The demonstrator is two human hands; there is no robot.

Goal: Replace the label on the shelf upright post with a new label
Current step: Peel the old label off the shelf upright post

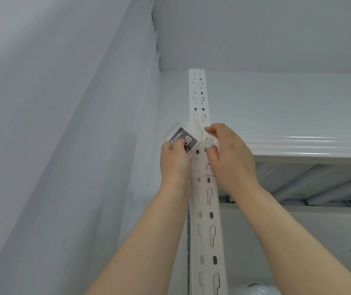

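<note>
Gripping a clear sleeve (175, 130) with a grey label (183, 139) inside, left hand (175, 161) flanks the post (199, 92), right hand (230, 155) pinching tape (194, 127)

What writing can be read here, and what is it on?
"08": on the grey label pinched by the left hand, partly hidden by its thumb.
Small characters beside a round logo, same label: too blurred to read.
Post and the clear tape the right hand pinches: no writing.
</note>
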